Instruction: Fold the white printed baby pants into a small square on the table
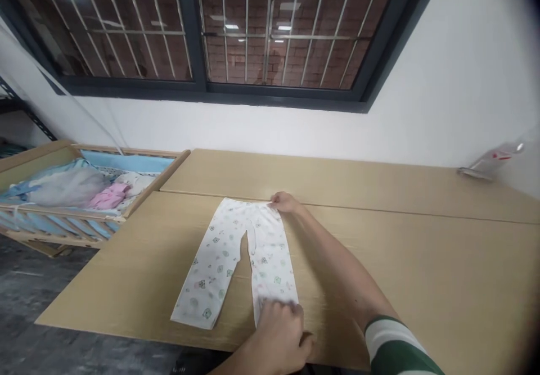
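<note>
A pair of small white baby pants with green and grey animal prints lies spread on the wooden table, waistband away from me and legs toward me. At the far right corner of the waistband, my right hand pinches the fabric between thumb and fingers. My left hand is at the near end of the right-hand pant leg, its fingers curled over the hem and slightly blurred. The other leg lies flat, touched by neither hand.
The pale wooden table has a seam across its far part. A wooden crib at left holds a pink cloth and a translucent bag. A plastic bag lies at far right by the wall, with a barred window above.
</note>
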`<state>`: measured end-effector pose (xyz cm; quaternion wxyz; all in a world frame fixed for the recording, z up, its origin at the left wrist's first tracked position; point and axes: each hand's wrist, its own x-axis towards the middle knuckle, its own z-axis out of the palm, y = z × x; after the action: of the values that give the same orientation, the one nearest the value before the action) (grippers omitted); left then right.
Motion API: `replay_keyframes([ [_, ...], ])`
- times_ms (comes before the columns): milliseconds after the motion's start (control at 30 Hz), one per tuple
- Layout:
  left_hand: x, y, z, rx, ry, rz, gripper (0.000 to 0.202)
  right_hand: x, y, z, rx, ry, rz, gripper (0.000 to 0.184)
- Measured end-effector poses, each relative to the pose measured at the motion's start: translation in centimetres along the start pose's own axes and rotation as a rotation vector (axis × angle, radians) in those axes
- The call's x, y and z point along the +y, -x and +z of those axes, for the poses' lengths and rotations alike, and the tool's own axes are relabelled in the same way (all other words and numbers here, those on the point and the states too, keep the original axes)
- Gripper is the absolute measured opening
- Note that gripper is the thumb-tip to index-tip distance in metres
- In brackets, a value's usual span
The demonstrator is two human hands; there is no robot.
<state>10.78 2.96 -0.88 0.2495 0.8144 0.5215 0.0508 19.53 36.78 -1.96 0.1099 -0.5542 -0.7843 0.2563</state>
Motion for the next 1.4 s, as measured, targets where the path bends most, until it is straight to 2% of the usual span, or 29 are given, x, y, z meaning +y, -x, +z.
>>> replay_keyframes([
  [233, -0.2, -0.4, -0.2, 0.003, 0.034, -0.054, 0.037, -1.3, 0.0, -0.9, -0.045, -0.052, 0.047, 0.008],
  [367, -0.7, 0.7, -0.8, 0.079, 0.194, -0.078, 0.032, -2.4, 0.2, -1.3, -0.029, -0.106, 0.066, 0.007],
  [600, -3.8, 5.4, -4.1, 0.302, 0.794, -0.174, 0.042, -6.6, -1.0, -1.6, 0.088, -0.273, 0.08, 0.014],
  [767, -7.4, 9.4, -5.4, 0.441, 0.884, -0.241, 0.053, -11.1, -2.9, 0.1, 0.194, -0.308, 0.096, 0.02],
  [967, -12.5, 11.8, -4.1, 0.488, 0.823, -0.349, 0.056, -15.1, -3.8, 4.6, 0.24, -0.256, 0.075, 0.027],
  [1167, -16.1, 13.0, -2.6, 0.635, 0.448, -0.476, 0.045, -16.6, -4.6, 8.6, 0.231, -0.174, 0.054, 0.021],
  [1300, -17.6, 13.7, -1.9, 0.534, 0.236, -0.537, 0.038, -17.2, -5.1, 10.2, 0.237, -0.095, 0.052, 0.022],
  [1400, -17.9, 14.0, -1.8, 0.472, 0.049, -0.604, 0.032, -17.5, -5.2, 10.7, 0.237, -0.036, 0.047, 0.019],
])
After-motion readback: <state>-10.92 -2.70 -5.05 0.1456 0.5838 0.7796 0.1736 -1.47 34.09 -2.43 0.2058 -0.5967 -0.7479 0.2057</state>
